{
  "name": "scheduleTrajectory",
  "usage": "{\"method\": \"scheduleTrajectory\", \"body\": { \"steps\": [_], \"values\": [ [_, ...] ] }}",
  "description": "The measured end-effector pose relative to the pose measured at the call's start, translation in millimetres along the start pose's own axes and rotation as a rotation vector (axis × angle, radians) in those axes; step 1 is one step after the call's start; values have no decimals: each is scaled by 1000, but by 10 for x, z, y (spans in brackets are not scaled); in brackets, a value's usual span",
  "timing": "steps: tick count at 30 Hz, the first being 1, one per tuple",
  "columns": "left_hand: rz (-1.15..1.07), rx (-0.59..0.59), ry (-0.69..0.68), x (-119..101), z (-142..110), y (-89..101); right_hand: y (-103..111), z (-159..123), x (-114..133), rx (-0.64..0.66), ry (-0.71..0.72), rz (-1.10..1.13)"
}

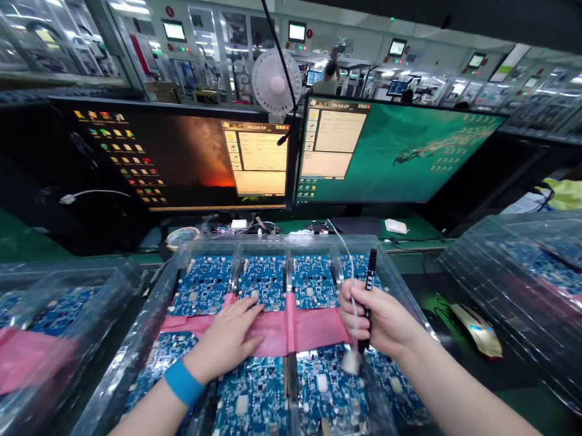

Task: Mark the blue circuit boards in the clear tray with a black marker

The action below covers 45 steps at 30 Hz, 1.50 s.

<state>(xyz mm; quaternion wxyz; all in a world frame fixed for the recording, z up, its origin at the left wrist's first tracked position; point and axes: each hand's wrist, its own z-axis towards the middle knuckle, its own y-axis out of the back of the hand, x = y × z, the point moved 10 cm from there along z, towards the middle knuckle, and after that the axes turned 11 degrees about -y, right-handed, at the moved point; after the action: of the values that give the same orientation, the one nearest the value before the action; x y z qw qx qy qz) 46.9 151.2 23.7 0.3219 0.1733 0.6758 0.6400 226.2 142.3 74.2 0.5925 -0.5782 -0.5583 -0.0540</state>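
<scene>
My left hand, a blue band at its wrist, lies flat with fingers spread on a pink strip in the middle of a clear plastic tray. Blue circuit boards fill the tray's compartments on both sides of the strip. Over the tray's right part, my right hand is closed around a black marker, held upright. A thin white cable also passes through that grip; a blurred whitish end hangs below the fingers.
More trays of boards stand at left and right. Two monitors, left and right, rise behind, with a white fan above. A mouse lies right of the tray, a tape roll behind it. A person is far back.
</scene>
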Motion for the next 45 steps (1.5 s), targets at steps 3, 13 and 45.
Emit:
{"method": "scheduleTrajectory", "body": {
  "steps": [3, 13, 45],
  "values": [
    [5, 10, -2, -1, 4, -7, -216, -60, -100, 192, -23, 59],
    [18, 20, -15, -6, 13, -31, -421, -92, -210, 304, 16, 10],
    [-13, 28, -7, -20, 14, -18, 1027, 679, 330, -777, 90, -1574]
  ]
}}
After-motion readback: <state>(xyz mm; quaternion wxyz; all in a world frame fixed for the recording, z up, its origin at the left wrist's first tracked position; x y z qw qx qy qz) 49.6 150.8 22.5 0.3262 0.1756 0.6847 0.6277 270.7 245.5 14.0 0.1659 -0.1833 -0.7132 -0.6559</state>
